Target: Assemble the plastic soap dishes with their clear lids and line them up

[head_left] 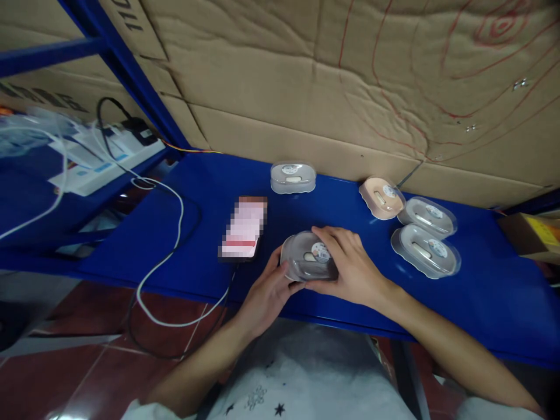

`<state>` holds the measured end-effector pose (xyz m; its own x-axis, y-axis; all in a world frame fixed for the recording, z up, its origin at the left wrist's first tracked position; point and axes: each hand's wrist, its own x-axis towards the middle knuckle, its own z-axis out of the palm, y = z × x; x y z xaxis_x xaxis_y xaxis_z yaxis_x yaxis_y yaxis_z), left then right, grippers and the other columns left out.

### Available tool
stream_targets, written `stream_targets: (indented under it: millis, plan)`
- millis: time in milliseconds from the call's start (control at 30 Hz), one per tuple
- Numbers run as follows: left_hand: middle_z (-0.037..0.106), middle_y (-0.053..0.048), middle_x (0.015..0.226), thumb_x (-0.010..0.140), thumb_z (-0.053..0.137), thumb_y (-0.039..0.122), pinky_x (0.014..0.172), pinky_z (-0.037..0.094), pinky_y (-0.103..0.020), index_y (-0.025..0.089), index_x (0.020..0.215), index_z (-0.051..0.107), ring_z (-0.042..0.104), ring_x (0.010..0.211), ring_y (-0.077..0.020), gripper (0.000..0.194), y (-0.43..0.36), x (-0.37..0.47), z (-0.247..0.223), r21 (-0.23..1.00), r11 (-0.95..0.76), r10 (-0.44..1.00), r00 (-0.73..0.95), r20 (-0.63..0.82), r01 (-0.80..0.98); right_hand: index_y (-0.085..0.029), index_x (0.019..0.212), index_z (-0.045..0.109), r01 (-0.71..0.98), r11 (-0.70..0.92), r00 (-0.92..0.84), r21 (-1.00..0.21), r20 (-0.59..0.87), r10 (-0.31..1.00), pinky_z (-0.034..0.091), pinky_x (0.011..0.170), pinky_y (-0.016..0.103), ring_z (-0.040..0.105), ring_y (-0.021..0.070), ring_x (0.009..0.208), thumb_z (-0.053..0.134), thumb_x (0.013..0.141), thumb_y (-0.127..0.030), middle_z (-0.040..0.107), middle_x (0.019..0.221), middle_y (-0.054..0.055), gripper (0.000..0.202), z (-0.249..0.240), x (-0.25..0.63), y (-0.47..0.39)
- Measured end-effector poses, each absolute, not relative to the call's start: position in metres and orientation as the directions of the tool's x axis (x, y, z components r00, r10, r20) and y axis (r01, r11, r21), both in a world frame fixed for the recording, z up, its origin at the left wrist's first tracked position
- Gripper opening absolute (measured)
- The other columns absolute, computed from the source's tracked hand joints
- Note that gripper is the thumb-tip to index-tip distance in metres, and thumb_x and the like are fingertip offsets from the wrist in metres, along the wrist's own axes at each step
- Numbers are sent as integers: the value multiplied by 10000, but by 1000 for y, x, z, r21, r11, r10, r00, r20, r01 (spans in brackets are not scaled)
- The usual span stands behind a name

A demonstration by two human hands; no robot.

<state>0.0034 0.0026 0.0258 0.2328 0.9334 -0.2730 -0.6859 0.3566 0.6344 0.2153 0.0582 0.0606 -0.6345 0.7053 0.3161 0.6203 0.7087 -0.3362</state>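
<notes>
Between my two hands is a clear oval plastic case [301, 262] with grey contents, a pale strip in the middle and a round printed label. My left hand [271, 286] grips its left end, thumb on the near side. My right hand [343, 259] wraps round the right end, with fingers over the top and thumb along the near edge. The case is just above or on the front part of the blue table [341, 204]; I cannot tell which. What exactly lies inside it is not clear.
A similar grey case [293, 178] stands at the back. To the right are a peach case [381, 198] and two grey ones [427, 217]. A phone [243, 227] lies left of my hands. A white cable [181, 216] loops toward a power strip [109, 166]. Cardboard [262, 76] walls the back.
</notes>
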Motion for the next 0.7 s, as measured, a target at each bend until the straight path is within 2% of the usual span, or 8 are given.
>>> stream_targets:
  millis: [200,367,533,700]
  plan:
    - [743,-64,1326,973,739,429,1109,537,-499,302,1337,603,684,1274,-291,409,-1,3,26,664,333,943,234,-237,-670,-161,1665,265,600,731,-616,-324,396,681,498,1094,615,524,427,1400,672,902,-753,511,1502,255,1048,47,212,54]
    - [666,-74,1453,935,790,420,1181,481,-538,337,1435,534,617,1379,-317,568,-3,3,18,724,291,955,228,-188,-625,-163,1688,210,615,742,-617,-267,424,663,487,1110,625,521,435,1406,643,918,-758,516,1512,255,1065,46,209,52]
    - [561,-75,1585,869,865,338,1278,366,-499,346,1479,471,518,1488,-306,726,-5,7,10,817,164,980,187,-70,-553,-141,1699,171,628,751,-617,-205,457,641,486,1105,623,518,441,1405,645,954,-690,517,1521,268,1040,43,207,48]
    - [582,-77,1553,882,846,326,1243,416,-497,347,1478,424,582,1428,-289,731,-5,12,10,859,113,988,149,-43,-500,-83,1698,142,602,784,-652,-154,472,593,460,1135,626,484,458,1436,660,969,-628,491,1549,303,1048,40,209,49]
